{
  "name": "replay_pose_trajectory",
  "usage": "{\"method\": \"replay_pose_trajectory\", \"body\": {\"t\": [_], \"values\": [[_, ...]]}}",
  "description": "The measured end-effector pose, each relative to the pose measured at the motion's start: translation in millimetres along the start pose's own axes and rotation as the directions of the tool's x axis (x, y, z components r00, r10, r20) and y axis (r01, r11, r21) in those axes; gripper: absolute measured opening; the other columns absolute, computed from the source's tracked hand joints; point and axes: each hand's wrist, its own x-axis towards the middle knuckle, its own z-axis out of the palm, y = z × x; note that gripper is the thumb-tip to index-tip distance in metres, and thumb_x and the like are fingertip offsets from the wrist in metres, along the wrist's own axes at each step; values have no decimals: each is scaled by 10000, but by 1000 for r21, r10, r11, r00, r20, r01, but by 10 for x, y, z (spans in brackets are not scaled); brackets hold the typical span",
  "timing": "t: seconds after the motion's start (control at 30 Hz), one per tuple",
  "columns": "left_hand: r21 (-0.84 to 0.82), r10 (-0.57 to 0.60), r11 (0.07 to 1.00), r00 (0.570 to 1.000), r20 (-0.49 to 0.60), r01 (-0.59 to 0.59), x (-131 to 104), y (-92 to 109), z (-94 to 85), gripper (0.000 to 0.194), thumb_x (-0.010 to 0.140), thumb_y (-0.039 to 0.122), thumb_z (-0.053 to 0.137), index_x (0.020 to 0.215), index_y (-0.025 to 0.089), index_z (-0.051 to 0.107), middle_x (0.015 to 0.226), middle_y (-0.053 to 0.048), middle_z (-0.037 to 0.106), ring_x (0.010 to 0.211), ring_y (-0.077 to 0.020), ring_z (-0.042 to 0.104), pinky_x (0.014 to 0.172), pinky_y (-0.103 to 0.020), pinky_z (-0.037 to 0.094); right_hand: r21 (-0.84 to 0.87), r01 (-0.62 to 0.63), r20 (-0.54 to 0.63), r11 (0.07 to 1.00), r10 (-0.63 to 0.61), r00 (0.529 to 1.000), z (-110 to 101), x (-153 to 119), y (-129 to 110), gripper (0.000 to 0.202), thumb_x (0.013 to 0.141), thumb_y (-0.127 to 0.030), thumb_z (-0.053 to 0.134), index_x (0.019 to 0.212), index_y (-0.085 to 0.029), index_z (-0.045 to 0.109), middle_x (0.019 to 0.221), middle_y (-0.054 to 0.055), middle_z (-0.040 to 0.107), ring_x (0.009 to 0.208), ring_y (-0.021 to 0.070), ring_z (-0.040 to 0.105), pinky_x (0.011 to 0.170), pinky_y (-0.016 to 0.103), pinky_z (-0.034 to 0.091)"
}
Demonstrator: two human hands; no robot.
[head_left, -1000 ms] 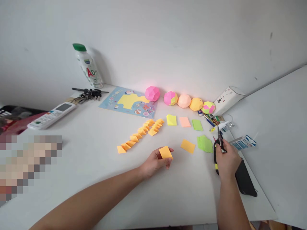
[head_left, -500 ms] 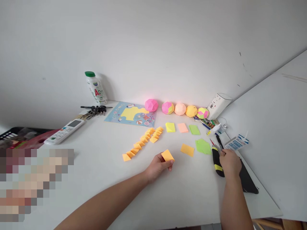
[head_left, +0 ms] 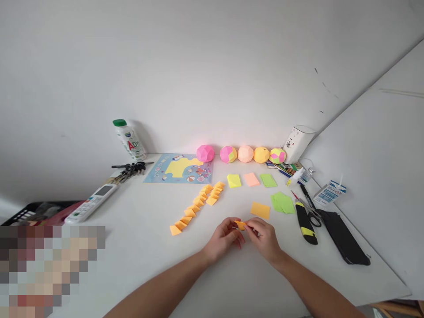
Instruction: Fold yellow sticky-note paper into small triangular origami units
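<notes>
Between both hands, low in the middle of the view, is a small orange paper piece point(head_left: 240, 225). My left hand point(head_left: 222, 238) pinches its left side, and my right hand point(head_left: 264, 238) grips its right edge with closed fingertips. A flat orange sheet point(head_left: 260, 210) lies just beyond my right hand. Folded orange pieces point(head_left: 192, 211) overlap in two slanting rows to the left. Behind are small yellow point(head_left: 234, 180), peach point(head_left: 251, 179) and green point(head_left: 268, 180) paper stacks, with loose green sheets point(head_left: 282, 203) nearer on the right.
Several faceted paper balls point(head_left: 245, 154) line the wall. A cutter point(head_left: 305, 223), scissors point(head_left: 314, 219), black pouch point(head_left: 344, 238) and glue bottle point(head_left: 295, 176) lie right. A remote point(head_left: 92, 203), keys point(head_left: 130, 171), bottle point(head_left: 129, 140) and printed sheet point(head_left: 155, 173) are left.
My right hand has moved left from the scissors, leaving them on the table, and now holds the orange piece together with my left hand. The view has shifted slightly.
</notes>
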Motion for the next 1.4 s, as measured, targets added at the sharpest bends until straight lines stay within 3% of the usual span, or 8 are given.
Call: {"method": "replay_pose_trajectory", "body": {"t": [0.13,0.23,0.57,0.7,0.87,1.07,1.27,1.4], "values": [[-76,-44,996,999,22,45,-16,33,-9,492,776,506,537,1113,152,480,841,-68,642,810,-207,617,720,-360,484,-173,160,-65,972,-173,983,-51,-21,13,205,871,-177,455,885,-198,659,730,61,615,647,165,559,579,295,483],[-13,-55,998,996,63,56,-23,21,-18,548,758,521,557,1154,149,484,940,-88,647,786,-195,622,778,-371,472,-278,228,-36,933,-247,968,-55,-38,-55,224,858,-137,449,861,-211,661,697,55,584,636,172,534,564,299,479],[27,-45,999,997,65,43,-49,-15,-55,483,775,467,569,1177,206,514,1221,-102,536,793,-177,624,836,-388,466,-222,259,-2,940,-266,964,14,-89,27,206,844,-99,445,785,-203,613,789,70,565,748,191,512,630,327,478],[39,4,999,995,100,-8,-44,2,-33,466,763,440,597,1156,198,535,1147,-102,575,837,-193,603,817,-386,480,-192,239,-48,952,-252,967,-4,-93,22,177,832,-98,466,815,-199,611,768,60,569,728,184,511,626,317,479],[64,86,994,993,78,-91,-21,-19,-11,290,753,417,614,899,167,599,1090,-83,557,848,-180,570,695,-317,515,-67,167,-51,984,-170,984,-28,-71,27,136,810,-126,498,702,-185,555,728,43,545,679,167,489,602,290,434],[115,22,993,1000,7,-23,1,-109,-26,306,732,430,626,715,164,475,552,48,506,446,-72,469,458,-220,431,215,-35,129,976,7,992,-12,-79,21,181,781,-204,515,612,-175,458,660,2,469,547,106,421,478,219,372],[75,-4,997,999,40,1,-13,-93,-13,309,725,408,635,718,165,444,597,16,597,443,-97,534,439,-226,409,501,-396,343,770,243,907,-6,-71,7,159,809,-308,530,740,-168,502,655,-3,548,563,117,501,522,236,419],[72,-21,997,998,57,17,-14,-74,-4,287,738,385,624,715,157,451,649,-23,635,486,-126,577,453,-247,428,566,-483,380,669,308,872,13,-74,74,195,792,-325,574,718,-168,484,635,-11,549,535,109,504,486,226,406]]}}
